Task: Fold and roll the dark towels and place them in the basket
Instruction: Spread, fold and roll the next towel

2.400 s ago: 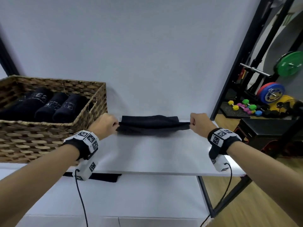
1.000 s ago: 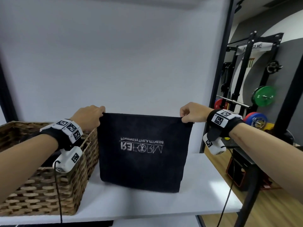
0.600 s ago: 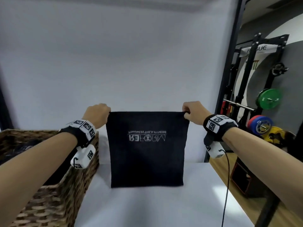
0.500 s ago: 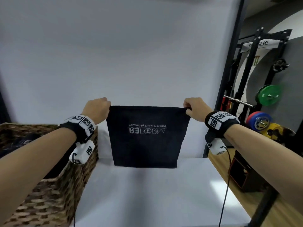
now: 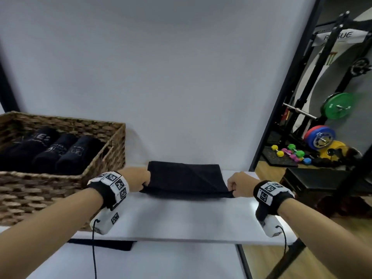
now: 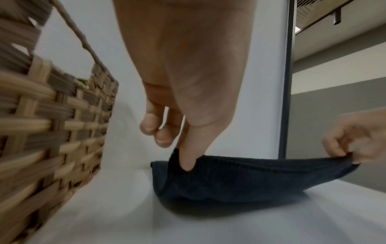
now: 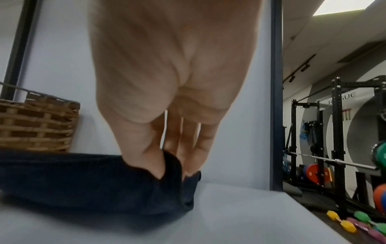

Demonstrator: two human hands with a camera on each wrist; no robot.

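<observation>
A dark towel (image 5: 186, 179) lies folded on the white table (image 5: 181, 220), its far part flat and its near edge lifted a little. My left hand (image 5: 141, 179) pinches the near left corner between thumb and fingers (image 6: 189, 158). My right hand (image 5: 237, 185) pinches the near right corner (image 7: 171, 166). The towel (image 6: 240, 178) sags between both hands, just above the tabletop. A woven basket (image 5: 108, 156) stands to the left and holds three rolled dark towels (image 5: 66, 152).
The basket's wall (image 6: 52, 135) is close beside my left hand. A white wall rises right behind the table. To the right, past the table edge, stand a dark rack post (image 5: 281, 101), weight plates (image 5: 338, 105) and small coloured dumbbells (image 5: 291, 153) on the floor.
The towel hung upright from both hands above the table half a second ago. Now both hands have come down and toward me, and the towel lies folded on the table.
</observation>
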